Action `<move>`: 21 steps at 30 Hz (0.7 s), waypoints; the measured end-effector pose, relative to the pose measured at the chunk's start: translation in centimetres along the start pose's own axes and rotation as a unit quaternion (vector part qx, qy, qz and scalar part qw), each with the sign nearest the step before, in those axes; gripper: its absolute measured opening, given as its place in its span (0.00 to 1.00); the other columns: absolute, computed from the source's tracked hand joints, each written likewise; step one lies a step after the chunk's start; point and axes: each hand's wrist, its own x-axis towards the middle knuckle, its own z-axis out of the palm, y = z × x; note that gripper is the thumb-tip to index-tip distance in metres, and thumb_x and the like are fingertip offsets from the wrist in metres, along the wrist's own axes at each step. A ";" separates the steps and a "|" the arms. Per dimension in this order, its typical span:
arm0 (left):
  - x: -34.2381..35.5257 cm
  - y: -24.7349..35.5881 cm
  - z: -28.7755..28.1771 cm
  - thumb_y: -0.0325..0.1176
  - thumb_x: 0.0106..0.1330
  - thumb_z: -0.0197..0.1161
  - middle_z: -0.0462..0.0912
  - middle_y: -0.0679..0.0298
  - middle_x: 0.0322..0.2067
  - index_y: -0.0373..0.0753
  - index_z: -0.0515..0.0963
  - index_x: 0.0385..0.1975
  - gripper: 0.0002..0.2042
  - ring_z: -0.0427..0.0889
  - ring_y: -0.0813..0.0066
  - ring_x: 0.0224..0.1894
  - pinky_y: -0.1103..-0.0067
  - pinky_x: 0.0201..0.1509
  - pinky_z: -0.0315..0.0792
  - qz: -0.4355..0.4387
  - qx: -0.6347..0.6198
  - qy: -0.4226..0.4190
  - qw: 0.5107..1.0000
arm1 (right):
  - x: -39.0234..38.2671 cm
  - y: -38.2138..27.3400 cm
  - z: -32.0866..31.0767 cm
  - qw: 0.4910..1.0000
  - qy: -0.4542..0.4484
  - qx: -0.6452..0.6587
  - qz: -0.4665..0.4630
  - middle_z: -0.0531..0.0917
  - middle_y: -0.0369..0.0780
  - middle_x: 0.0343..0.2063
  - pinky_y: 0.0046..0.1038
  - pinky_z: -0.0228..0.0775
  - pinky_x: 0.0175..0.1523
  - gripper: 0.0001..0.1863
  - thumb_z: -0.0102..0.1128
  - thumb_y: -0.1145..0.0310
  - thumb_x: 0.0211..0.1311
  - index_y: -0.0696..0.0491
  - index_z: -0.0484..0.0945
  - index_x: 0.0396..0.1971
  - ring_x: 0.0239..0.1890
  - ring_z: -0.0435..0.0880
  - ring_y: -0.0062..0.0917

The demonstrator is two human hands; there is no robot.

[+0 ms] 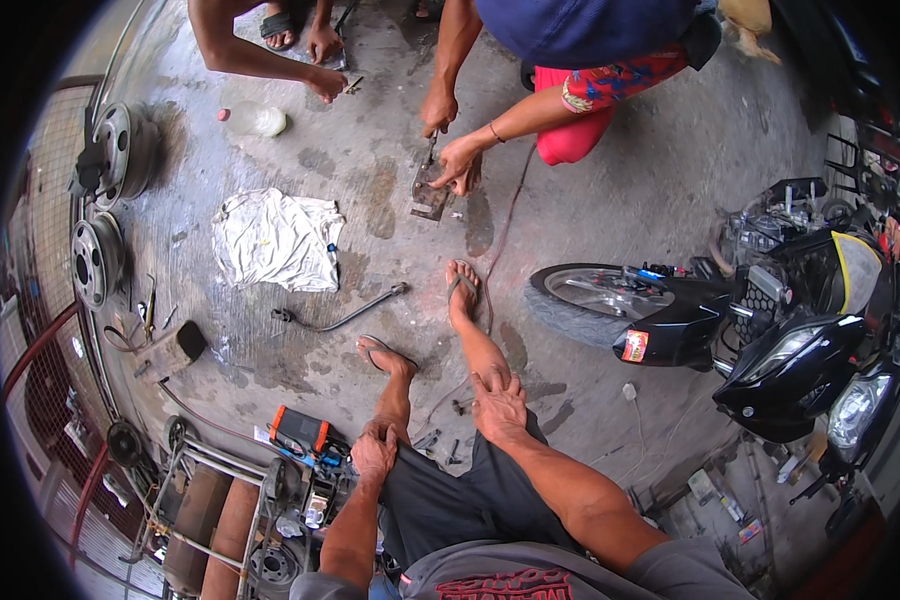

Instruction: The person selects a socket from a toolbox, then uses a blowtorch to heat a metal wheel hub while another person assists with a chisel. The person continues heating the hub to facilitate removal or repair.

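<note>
My left hand (374,453) lies draped over my left knee and holds nothing. On my right knee rests my right hand (499,404), its fingers spread and no object in it. Ahead of my sandalled feet, a curved dark metal bar (345,322) with fittings at both ends lies on the concrete. Farther off, a co-worker in a blue top leans over a small metal plate (428,197), with one hand (456,166) on it and the other (438,108) gripping a thin tool. A second person's hand (325,82) holds a small metal piece.
A crumpled white shirt (278,240) and a plastic bottle (254,120) lie at left, near wheel rims (97,260). A black motorcycle (770,370) stands at right. By my left leg are an orange-black machine (300,430) and a metal-framed cart (215,500). A cable (510,215) crosses the floor.
</note>
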 end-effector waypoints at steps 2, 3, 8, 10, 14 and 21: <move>0.0 -0.2 0.1 0.54 0.68 0.64 0.89 0.45 0.37 0.39 0.86 0.41 0.22 0.88 0.42 0.44 0.56 0.52 0.80 0.003 -0.007 0.006 1.000 | -0.1 -0.1 -0.2 1.000 0.001 0.000 0.001 0.66 0.44 0.69 0.52 0.57 0.71 0.36 0.60 0.55 0.70 0.35 0.63 0.77 0.71 0.59 0.54; 0.1 -0.4 0.1 0.55 0.68 0.64 0.89 0.45 0.37 0.39 0.86 0.41 0.22 0.88 0.42 0.44 0.56 0.52 0.80 0.004 -0.001 0.008 1.000 | -0.1 -0.2 -0.3 1.000 -0.001 0.000 0.001 0.66 0.44 0.69 0.52 0.57 0.71 0.36 0.60 0.55 0.70 0.35 0.63 0.77 0.71 0.60 0.54; 0.0 -0.1 -0.2 0.55 0.67 0.64 0.89 0.45 0.37 0.39 0.86 0.42 0.22 0.88 0.41 0.43 0.55 0.52 0.79 -0.001 0.013 0.004 1.000 | 0.1 0.0 -0.2 1.000 -0.004 -0.011 0.006 0.66 0.44 0.70 0.51 0.57 0.72 0.36 0.60 0.54 0.70 0.35 0.62 0.77 0.71 0.60 0.53; 0.0 -0.3 -0.1 0.55 0.67 0.64 0.89 0.45 0.37 0.39 0.86 0.42 0.22 0.87 0.41 0.44 0.55 0.52 0.79 0.003 0.003 0.010 1.000 | 0.0 0.0 -0.3 1.000 -0.011 -0.010 0.008 0.65 0.45 0.71 0.52 0.57 0.72 0.37 0.61 0.54 0.69 0.34 0.62 0.77 0.71 0.59 0.53; -0.2 -0.6 0.3 0.54 0.67 0.63 0.88 0.44 0.38 0.39 0.86 0.43 0.22 0.87 0.40 0.45 0.55 0.53 0.79 -0.005 -0.011 0.008 1.000 | 0.1 0.2 -0.5 1.000 -0.013 0.010 0.006 0.64 0.45 0.72 0.52 0.57 0.73 0.36 0.61 0.55 0.69 0.34 0.63 0.76 0.73 0.58 0.55; -2.0 -1.8 -0.7 0.60 0.66 0.63 0.87 0.43 0.44 0.38 0.85 0.47 0.28 0.86 0.41 0.49 0.57 0.56 0.77 0.006 -0.087 -0.042 0.995 | -0.4 0.0 -1.5 0.999 -0.011 0.023 -0.033 0.62 0.44 0.75 0.52 0.57 0.75 0.40 0.61 0.57 0.68 0.37 0.58 0.79 0.74 0.59 0.55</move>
